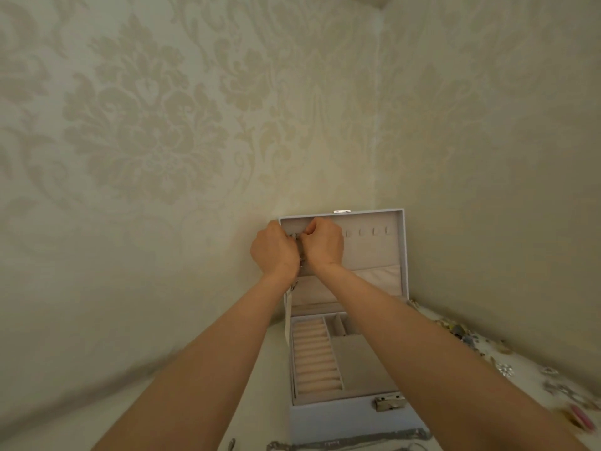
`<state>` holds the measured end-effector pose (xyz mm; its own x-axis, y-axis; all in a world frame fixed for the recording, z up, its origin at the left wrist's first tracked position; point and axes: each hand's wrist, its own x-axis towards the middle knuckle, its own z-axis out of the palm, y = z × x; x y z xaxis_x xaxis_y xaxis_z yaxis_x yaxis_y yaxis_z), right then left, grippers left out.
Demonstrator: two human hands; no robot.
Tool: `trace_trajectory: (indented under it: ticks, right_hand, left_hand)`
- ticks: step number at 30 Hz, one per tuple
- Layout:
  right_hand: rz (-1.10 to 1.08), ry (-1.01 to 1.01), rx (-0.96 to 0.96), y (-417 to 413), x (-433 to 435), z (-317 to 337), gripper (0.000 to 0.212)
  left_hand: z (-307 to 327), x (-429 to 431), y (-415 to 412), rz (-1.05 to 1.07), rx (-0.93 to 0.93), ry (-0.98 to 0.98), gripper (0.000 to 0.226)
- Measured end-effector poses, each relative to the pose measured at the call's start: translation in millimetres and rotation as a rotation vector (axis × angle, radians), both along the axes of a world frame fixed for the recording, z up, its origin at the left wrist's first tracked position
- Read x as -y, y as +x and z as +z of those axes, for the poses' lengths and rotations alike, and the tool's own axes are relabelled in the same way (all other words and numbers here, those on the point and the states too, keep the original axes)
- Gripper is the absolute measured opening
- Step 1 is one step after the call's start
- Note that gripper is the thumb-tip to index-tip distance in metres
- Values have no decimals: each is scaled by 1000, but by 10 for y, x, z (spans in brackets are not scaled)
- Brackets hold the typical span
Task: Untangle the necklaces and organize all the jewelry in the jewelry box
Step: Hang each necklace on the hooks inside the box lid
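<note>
- Necklace: a thin chain at the far left of the upright lid of the box, hanging down between the two wrists. Whether it is on a hook yet is hidden.
- Left hand and right hand: close together against the lid lining, fingers curled in. Both seem to pinch the chain's top end, though the fingertips are out of sight.
- Hooks to the right in the lid: bare.
- Ring rolls and the tray beside them: nothing visible in them.
- Pile of mixed jewelry on the table, right of the box: unsorted.
- More chains lie at the near edge, in front of the box.
- Judgement: early stage. This looks like the first necklace going in, and nearly everything else is still to sort.
</note>
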<state>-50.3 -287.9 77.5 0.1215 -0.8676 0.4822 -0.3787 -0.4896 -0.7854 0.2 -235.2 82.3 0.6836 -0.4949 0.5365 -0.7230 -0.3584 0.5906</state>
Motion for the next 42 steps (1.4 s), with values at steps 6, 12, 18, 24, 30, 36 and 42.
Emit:
trace_trajectory:
  ticks: [6,12,18,24,30,36,42]
  right_hand:
    - [39,95,19,-7,-2,-108,13]
    - [170,212,177,-64,-1,-206,10]
    - [486,540,362,-247,-121,-443,21]
    - [575,628,434,-366,-226,-484,13]
    - [595,638,410,-485,-199,-610,16]
    - [481,620,428,-483,-148,-698,27]
    - [430,674,477,-446,-183,-641,10]
  left_hand:
    - [-93,-18,0,1,-11,26,14]
    - [-200,-77,-6,-34,-8,-42,15]
    - [-387,-215,3,-125,-120,-63,11]
    - [-499,-247,-10,-168,-288,-67,16]
    - [-608,-253,-19,-312,-588,-155,20]
    - [-682,-263,53,-284,-577,-182,9]
    - [-708,-297,120,-277,-579,-170,19]
